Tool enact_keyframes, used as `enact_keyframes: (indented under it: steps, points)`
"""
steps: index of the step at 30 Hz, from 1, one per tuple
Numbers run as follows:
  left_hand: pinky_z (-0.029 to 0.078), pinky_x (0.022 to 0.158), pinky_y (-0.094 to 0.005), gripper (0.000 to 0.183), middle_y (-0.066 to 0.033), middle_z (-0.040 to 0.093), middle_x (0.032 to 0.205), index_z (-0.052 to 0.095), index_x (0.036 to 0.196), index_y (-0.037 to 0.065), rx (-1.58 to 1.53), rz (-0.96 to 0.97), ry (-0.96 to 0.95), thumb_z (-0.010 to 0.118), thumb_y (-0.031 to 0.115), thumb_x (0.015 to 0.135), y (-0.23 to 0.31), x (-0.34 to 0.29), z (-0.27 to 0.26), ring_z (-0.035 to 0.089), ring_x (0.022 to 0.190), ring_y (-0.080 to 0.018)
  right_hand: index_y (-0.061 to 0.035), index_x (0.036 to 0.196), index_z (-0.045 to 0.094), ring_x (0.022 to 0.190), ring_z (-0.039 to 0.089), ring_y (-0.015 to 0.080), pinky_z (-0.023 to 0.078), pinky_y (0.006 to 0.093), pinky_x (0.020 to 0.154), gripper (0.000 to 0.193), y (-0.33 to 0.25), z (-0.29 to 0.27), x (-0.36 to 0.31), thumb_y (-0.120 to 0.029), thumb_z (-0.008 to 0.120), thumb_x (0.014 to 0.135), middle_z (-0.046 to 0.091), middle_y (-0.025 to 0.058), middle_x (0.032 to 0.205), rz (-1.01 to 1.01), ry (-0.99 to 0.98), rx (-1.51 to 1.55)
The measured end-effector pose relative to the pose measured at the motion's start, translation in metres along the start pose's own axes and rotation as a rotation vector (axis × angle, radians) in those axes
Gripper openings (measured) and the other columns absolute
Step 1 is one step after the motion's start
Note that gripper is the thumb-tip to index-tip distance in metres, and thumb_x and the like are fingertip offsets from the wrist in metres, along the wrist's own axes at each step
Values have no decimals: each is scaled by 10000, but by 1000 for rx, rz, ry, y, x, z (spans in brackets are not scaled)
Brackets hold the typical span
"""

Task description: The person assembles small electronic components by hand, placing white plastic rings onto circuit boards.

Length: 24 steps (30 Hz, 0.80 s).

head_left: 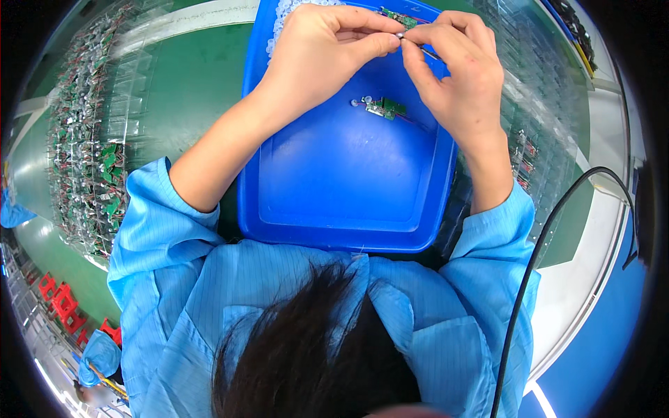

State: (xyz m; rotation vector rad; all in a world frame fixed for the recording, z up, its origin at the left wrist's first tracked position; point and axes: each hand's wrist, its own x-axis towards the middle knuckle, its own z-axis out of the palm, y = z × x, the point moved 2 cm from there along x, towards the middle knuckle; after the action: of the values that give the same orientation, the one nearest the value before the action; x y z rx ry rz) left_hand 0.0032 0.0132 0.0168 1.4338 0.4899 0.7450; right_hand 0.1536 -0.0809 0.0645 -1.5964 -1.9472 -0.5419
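Over the far part of a blue plastic tray (334,233), my two hands meet fingertip to fingertip. My left hand (313,52) is closed in a pinch, with thumb and forefinger on a tiny dark piece (400,35). From the other side my right hand (460,73) pinches at the same spot; a thin dark strip shows below its fingers. What exactly each hand grips is too small to tell. Just beyond the fingertips is a small green circuit board (398,17), partly hidden. Another circuit board (385,107), with a whitish round piece at its left end, lies in the tray.
Many small translucent caps (282,15) are heaped at the tray's far left. Rows of wired circuit boards (87,139) stand in clear holders on the green table (185,76) to the left, with more at right. A black cable (533,258) curves along my right side. Red stools (64,303) are at lower left.
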Motion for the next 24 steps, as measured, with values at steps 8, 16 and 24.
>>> enact_keyframes:
  steps: [8, 16, 24]
  points:
    - [595, 829, -245, 161, -101, 767, 984, 741, 1099, -63, -18, 55, -9, 708, 4, 956, -3, 0, -3, 716, 915, -110, -79, 940, 788, 831, 704, 202, 558, 310, 742, 135, 2, 6, -9, -139, 835, 829, 739, 59, 881, 115, 89, 83]
    - [577, 766, -221, 179, -67, 766, 976, 742, 1103, -43, 77, -100, -170, 710, 79, 975, -2, 11, -19, 706, 849, -92, -31, 965, 786, 807, 673, 78, 523, 237, 738, 191, 24, 16, -15, -208, 811, 897, 759, 25, 870, 574, -249, 654]
    - [493, 643, -243, 144, -31, 708, 863, 751, 1014, 23, 426, -100, -140, 730, 142, 935, 13, 20, -35, 617, 733, -91, -41, 941, 767, 851, 648, 151, 503, 306, 794, 195, 39, 30, -20, -230, 795, 903, 722, 25, 884, 511, -341, 524]
